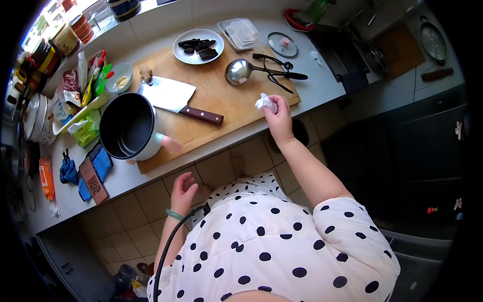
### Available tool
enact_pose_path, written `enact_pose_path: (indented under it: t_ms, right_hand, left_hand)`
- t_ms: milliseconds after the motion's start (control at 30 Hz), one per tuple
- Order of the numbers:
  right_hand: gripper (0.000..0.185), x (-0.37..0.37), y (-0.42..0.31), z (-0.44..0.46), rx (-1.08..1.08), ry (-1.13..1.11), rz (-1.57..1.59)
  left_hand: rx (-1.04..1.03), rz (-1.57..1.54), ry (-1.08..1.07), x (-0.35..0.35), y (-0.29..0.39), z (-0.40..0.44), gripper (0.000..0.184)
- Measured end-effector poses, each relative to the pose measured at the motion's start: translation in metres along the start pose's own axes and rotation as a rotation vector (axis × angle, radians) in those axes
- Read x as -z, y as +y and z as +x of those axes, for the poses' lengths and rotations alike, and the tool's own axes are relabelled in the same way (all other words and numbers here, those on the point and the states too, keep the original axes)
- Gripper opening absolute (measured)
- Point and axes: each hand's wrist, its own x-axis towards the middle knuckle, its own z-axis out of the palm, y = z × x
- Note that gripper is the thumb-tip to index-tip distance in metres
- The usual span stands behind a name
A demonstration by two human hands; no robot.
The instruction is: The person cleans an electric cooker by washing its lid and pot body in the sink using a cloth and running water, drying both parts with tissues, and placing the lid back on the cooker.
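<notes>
My right hand (279,117) pinches a crumpled white tissue (266,103) near the right front corner of the wooden board (211,95). My left hand (183,192) hangs empty in front of the counter edge, fingers apart and slightly curled. On the board lie a cleaver (176,98) with a brown handle, a steel ladle (240,72), black-handled kitchen scissors (274,70) and a piece of ginger (146,75). Dark pieces of food (197,47) rest on a white plate (216,46) at the board's back. A pot (127,126) stands at the board's left end.
Behind the board are a clear plastic container (239,33) and a glass lid (283,44). A small bowl (119,78) holds pale cloves. Farther left sit a basket of packets (83,115), blue cloths (102,162) and a phone-like card (93,181). A sink (336,50) lies to the right.
</notes>
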Motion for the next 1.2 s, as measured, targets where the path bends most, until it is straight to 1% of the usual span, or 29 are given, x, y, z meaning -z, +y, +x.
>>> enact_pose_path:
  t_ms: [33,67,100,167,267,367,400,433,500,567,600,633,700,800,833,900,1000,1100,1200]
  right_hand:
    - [0.033,-0.004,0.011,0.008,0.113,0.001,-0.077]
    - [0.035,-0.007,0.022,0.013,0.241,-0.126,-0.179]
    - [0.035,-0.007,0.021,0.011,0.332,-0.217,-0.461]
    - [0.033,-0.011,0.02,0.006,0.282,-0.175,-0.541]
    - [0.03,0.012,0.003,0.009,0.436,-0.185,-0.376]
    - [0.028,0.049,0.001,0.0,0.46,-0.348,-0.103]
    - [0.031,0.06,0.008,-0.002,0.564,-0.3,-0.123]
    - [0.036,0.069,0.016,0.005,0.574,-0.205,-0.139]
    - [0.046,0.084,0.027,0.025,0.583,-0.022,-0.169]
    - [0.064,0.093,0.037,0.068,0.464,-0.03,-0.172]
    - [0.076,0.096,0.049,0.085,0.354,-0.216,-0.249]
    - [0.08,0.092,0.065,0.102,0.307,-0.372,-0.292]
    - [0.08,0.084,0.072,0.128,0.233,-0.597,-0.281]
    - [0.081,0.075,0.067,0.144,0.355,-0.747,-0.468]
    - [0.082,0.073,0.07,0.144,0.369,-0.731,-0.448]
    - [0.082,0.067,0.079,0.145,0.399,-0.693,-0.415]
    - [0.084,0.063,0.076,0.146,0.404,-0.678,-0.475]
    - [0.082,0.063,0.063,0.152,0.311,-0.771,-0.464]
    - [0.084,0.055,0.065,0.155,0.276,-0.766,-0.46]
  left_hand:
    - [0.001,0.011,0.015,0.002,-0.008,0.003,0.045]
    - [0.001,0.023,0.032,0.002,-0.012,0.003,0.044]
    - [0.012,0.025,0.045,0.001,-0.011,0.002,0.044]
    - [0.039,0.029,0.08,-0.002,-0.008,0.002,0.042]
    - [0.052,-0.023,0.166,-0.006,-0.012,0.002,0.041]
    - [0.053,-0.056,0.233,-0.011,-0.023,0.006,0.04]
    - [0.045,-0.064,0.257,-0.016,-0.02,0.008,0.04]
    - [0.068,-0.053,0.272,-0.021,-0.015,0.009,0.04]
    - [0.123,-0.033,0.307,-0.036,0.002,0.006,0.04]
    - [0.143,-0.017,0.33,-0.048,0.008,0.006,0.039]
    - [0.145,-0.011,0.338,-0.053,0.011,0.009,0.039]
    - [0.163,0.01,0.336,-0.058,0.014,0.011,0.038]
    - [0.207,0.043,0.329,-0.067,0.019,0.01,0.037]
    - [0.176,0.063,0.343,-0.076,0.02,-0.005,0.037]
    - [0.155,0.069,0.347,-0.077,0.02,-0.01,0.037]
    - [0.19,0.045,0.369,-0.073,0.013,-0.02,0.037]
    - [0.258,0.032,0.407,-0.062,0.006,-0.031,0.036]
    - [0.216,-0.092,0.424,-0.051,0.001,-0.039,0.032]
    - [0.21,-0.09,0.453,-0.037,0.0,-0.041,0.032]
